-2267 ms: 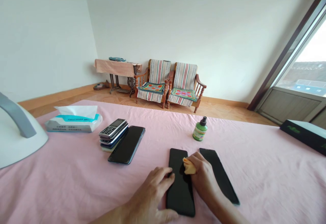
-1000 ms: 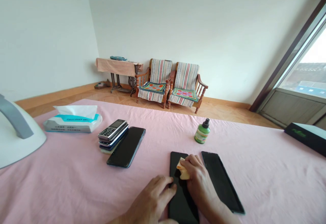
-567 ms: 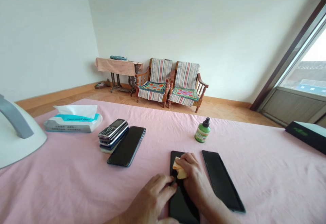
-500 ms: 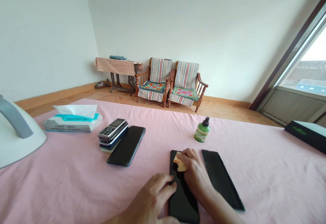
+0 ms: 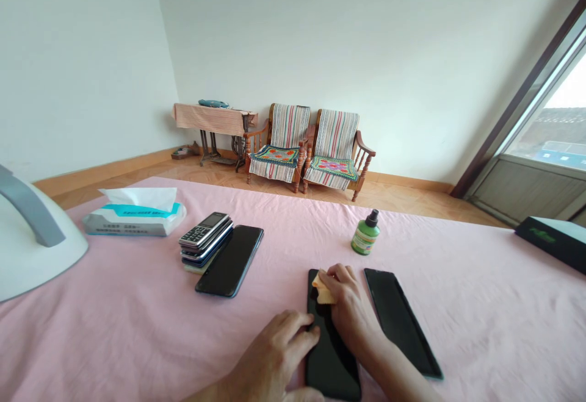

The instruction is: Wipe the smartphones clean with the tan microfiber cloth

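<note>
Here's the black phone, face up on the pink cover, right in front of the person, long side running away from the body. On its upper part sits a folded yellow cloth, and the right hand has it: fingers bunched tight, cloth pinched between them, pressed down on the dark screen. Over to the left hand, and it's a lighter touch: fingers bent, spread and unclenched, two tips resting on the phone's left edge, thumb down by the near end.

Just to the right, partly behind the right forearm, a second phone lies slanted, screen up. Beyond the pair stands a green spray bottle, upright, black top on.

Out to the left, a stack of phones, a silver keypad model on top, and close against its right side a larger dark phone. Further left, a tissue pack with one sheet poking up, then a white object with a grey handle, cut by the frame. Far right, a black box. At the back wall, two wooden armchairs with striped covers.
</note>
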{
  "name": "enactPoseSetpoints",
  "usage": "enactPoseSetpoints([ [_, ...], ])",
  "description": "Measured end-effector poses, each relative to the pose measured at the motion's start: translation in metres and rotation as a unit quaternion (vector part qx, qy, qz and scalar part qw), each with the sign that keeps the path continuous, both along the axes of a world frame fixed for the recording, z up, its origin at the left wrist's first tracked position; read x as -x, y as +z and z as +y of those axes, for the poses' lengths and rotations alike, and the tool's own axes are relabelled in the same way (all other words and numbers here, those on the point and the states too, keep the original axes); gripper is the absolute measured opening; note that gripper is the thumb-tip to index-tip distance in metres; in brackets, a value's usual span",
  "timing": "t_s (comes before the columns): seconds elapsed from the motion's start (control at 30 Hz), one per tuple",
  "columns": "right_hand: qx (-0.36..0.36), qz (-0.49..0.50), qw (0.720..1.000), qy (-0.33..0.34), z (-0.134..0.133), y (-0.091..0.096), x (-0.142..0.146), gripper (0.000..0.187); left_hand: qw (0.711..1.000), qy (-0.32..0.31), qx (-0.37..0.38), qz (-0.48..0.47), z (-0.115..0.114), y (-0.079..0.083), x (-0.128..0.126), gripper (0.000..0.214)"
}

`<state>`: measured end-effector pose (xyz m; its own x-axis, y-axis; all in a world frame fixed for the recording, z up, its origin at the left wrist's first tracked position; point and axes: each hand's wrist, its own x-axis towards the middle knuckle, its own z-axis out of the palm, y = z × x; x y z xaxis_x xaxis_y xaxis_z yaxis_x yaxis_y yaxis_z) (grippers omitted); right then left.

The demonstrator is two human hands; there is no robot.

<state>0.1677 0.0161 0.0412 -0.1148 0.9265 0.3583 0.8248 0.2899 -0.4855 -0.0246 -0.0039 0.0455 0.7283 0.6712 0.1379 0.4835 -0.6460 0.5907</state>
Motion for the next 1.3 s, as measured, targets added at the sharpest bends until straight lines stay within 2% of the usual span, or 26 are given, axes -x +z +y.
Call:
enactPoseSetpoints([
  [0.17,0.014,0.020,0.999,0.022,-0.001,-0.001,0.004,0.037,1.000,-0.022,-0.001,0.001,0.005,-0.007,-0.001,0.068],
  [0.33,0.004,0.005,1.000,0.030,0.004,-0.003,0.004,0.039,1.000,0.014,0.017,-0.004,-0.001,0.007,-0.002,0.062],
  [0.47,0.021,0.024,0.999,0.043,0.002,-0.002,0.006,0.033,1.000,0.001,0.018,-0.006,-0.003,0.015,-0.001,0.064],
  [0.63,0.000,-0.004,0.999,0.034,0.005,-0.001,0.007,0.042,1.000,0.016,0.016,-0.004,-0.003,0.009,-0.001,0.063],
  [0.77,0.003,0.001,0.999,0.042,0.001,-0.001,0.007,0.039,1.000,-0.012,0.014,-0.010,0.000,0.004,-0.003,0.065],
  [0.87,0.002,0.002,0.999,0.038,0.001,-0.001,0.006,0.042,1.000,-0.012,0.012,-0.014,-0.001,0.006,-0.002,0.057],
  [0.93,-0.005,-0.005,0.999,0.032,0.003,-0.003,0.006,0.045,1.000,0.011,0.014,-0.011,-0.002,0.009,-0.001,0.052],
  [1.1,0.008,-0.009,0.999,0.039,-0.002,-0.002,0.005,0.042,0.999,0.004,0.029,-0.013,-0.004,0.013,0.001,0.049],
  [1.2,0.020,-0.036,0.999,0.015,-0.006,0.002,0.004,0.042,1.000,0.017,0.023,-0.010,-0.005,0.015,-0.001,0.050],
  [1.3,0.024,-0.087,0.995,-0.047,-0.005,0.006,0.004,0.043,1.000,0.020,0.019,-0.008,-0.007,0.017,-0.002,0.053],
])
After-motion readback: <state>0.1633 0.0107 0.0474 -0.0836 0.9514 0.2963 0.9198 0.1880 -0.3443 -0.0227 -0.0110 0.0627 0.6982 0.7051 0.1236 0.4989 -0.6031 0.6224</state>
